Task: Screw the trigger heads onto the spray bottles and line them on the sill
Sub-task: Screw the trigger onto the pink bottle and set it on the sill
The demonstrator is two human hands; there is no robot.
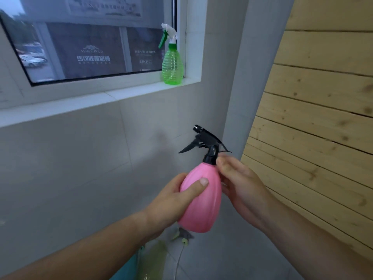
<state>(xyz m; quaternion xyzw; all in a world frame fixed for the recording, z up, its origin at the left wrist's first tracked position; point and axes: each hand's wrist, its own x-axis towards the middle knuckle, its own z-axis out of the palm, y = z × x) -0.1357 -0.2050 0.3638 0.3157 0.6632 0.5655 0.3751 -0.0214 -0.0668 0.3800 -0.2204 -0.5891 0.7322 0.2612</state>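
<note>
Left hand (173, 199) curled gripping; right hand (242, 188) pinching with fingertips.

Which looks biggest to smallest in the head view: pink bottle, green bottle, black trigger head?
1. Pink bottle, though it is nearest the camera.
2. Green bottle, farther off on the sill, so true size is unsure.
3. Black trigger head.

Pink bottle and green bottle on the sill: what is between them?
Only bare grey wall tile lies between pink bottle and green bottle, in the head view.
</note>
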